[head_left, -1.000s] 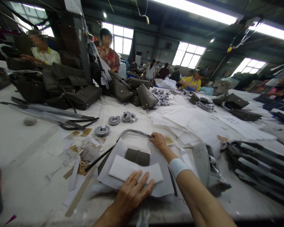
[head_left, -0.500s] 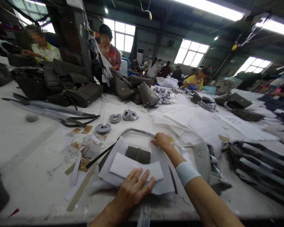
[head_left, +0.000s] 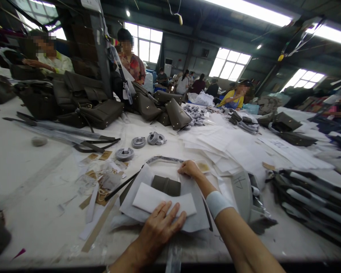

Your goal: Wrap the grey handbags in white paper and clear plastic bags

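A dark olive-brown bag (head_left: 167, 185) lies in front of me, mostly hidden under a sheet of white wrapping paper (head_left: 130, 201). Across its lower part rests a folded white pad (head_left: 150, 198). My left hand (head_left: 161, 225) lies flat on the pad, fingers stretched out and a little spread. At the far side, a plastic-wrapped handle (head_left: 161, 159) arches away from the bag. My right hand (head_left: 190, 169) is closed beside the handle's right end, over the paper's far edge. What its fingertips pinch is hidden. A dark strap (head_left: 122, 185) reaches out at the left.
Wrapped strap coils (head_left: 124, 154) and paper scraps (head_left: 102, 185) lie to the left. Loose white sheets (head_left: 224, 148) spread at the right, near stacked dark pieces (head_left: 309, 204). Finished-looking bags (head_left: 102, 112) are heaped at the back, where a co-worker (head_left: 133, 64) stands.
My right hand has shifted slightly left and inward along the far edge of the paper. My left hand stays on the pad.
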Motion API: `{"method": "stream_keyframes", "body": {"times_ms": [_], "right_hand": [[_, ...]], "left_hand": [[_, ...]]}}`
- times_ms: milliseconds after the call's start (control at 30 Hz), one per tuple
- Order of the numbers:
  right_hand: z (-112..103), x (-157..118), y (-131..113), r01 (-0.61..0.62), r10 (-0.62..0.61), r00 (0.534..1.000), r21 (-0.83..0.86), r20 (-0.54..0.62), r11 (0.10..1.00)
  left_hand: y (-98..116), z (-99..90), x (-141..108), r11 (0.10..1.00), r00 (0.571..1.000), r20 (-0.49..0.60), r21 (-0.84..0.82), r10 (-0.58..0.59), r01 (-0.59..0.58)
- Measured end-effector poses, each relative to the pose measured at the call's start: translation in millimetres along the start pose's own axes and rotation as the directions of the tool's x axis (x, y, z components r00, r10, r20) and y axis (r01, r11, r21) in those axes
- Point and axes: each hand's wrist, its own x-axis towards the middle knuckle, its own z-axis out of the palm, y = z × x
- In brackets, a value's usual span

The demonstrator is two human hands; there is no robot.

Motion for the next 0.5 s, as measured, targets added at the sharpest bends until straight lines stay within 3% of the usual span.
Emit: {"method": "stream_keyframes", "body": {"times_ms": [100, 267, 400, 500], "right_hand": [[0.8, -7.1, 5.6, 0.048, -0.038, 0.998, 0.259, -0.044, 0.965], [-7.5, -28.1, 15.6, 0.136, -0.093, 0.991, 0.604, -0.101, 0.785], [-16.7, -46.9, 22.4, 0.208, -0.130, 0.978, 0.713, -0.163, 0.670], [-27.9, -67.4, 20.9, 0.283, -0.166, 0.959, 0.716, -0.231, 0.638]], "left_hand": [[-0.1, -0.1, -0.3, 1.000, 1.000, 0.005, -0.006, -0.011, 0.011], [-1.4, -2.2, 0.6, 1.000, 0.999, 0.043, -0.020, 0.006, -0.005], [-3.1, -8.6, 3.9, 0.999, 0.997, 0.079, -0.035, 0.020, -0.017], [-3.7, -11.2, 5.3, 0.999, 0.995, 0.101, -0.046, 0.018, -0.013]]}}
